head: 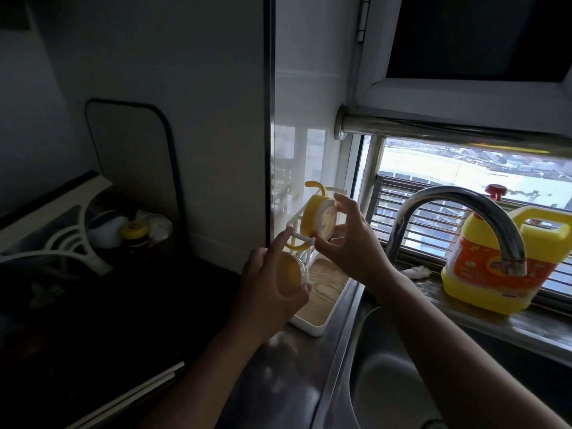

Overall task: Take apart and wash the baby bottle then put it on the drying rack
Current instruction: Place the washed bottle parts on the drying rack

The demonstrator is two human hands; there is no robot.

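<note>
The baby bottle is seen already taken apart; its yellow handled collar [318,219] is pinched at the edge by the right hand [353,246], and a rounded yellowish piece [289,274], taken to be the bottle's body or cap, is cupped in the curled fingers of the left hand [266,286]; the hands are near one another but not joined, each closed on its own part. Both parts are held over the white drying rack [306,327] beside the sink [387,382]; neither is set down yet. No water is seen at the tap [458,196], so the washing is judged finished, and only the placing on the rack is judged left. An orange label is borne by the yellow detergent jug [476,274] on the sill; its writing is too blurred to be read; no other lettering can be made out.
</note>
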